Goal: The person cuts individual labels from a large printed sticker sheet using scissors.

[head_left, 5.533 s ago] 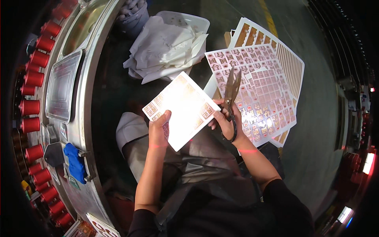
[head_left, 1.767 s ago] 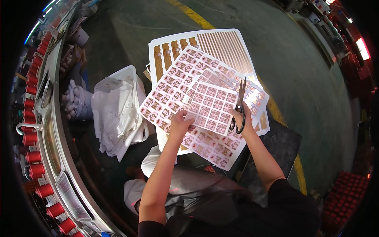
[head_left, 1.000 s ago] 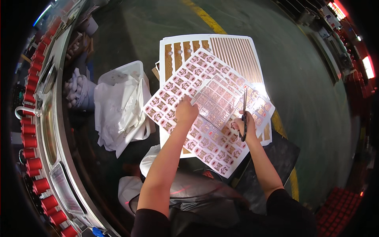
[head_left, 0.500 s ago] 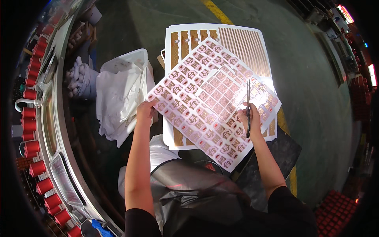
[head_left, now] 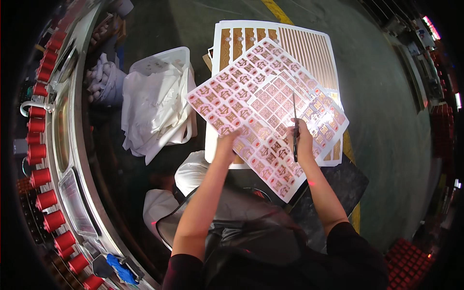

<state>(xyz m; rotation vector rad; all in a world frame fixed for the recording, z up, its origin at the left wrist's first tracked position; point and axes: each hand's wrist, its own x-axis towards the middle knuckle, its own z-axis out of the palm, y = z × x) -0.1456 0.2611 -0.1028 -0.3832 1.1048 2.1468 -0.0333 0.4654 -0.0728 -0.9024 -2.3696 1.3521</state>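
A large white sheet printed with rows of pink, brown and red labels (head_left: 227, 99) lies askew, one corner toward me. On it rest smaller grid-printed label sheets (head_left: 274, 102), overlapping. My right hand (head_left: 303, 140) is closed around dark-handled scissors (head_left: 295, 137), whose blades point away from me over the labels. At the sheet's near left edge is my left hand (head_left: 227, 146), slightly blurred, its fingers closed on that edge and partly hidden. Underneath lies a stack of larger white sheets with gold-brown panels and thin stripes (head_left: 309, 58).
To the left stands a white plastic bin (head_left: 186, 60) full of crumpled white sheets (head_left: 152, 104). Beyond it is a bucket of pale, rounded things (head_left: 104, 79). A metal counter (head_left: 87, 159) lined with red spools (head_left: 46, 199) runs along the far left. A dark board (head_left: 333, 198) lies at right.
My left hand has moved from the sheet's left corner along its near edge, toward the right. The scissors have shifted slightly left, still in my right hand. The whole view has shifted a little.
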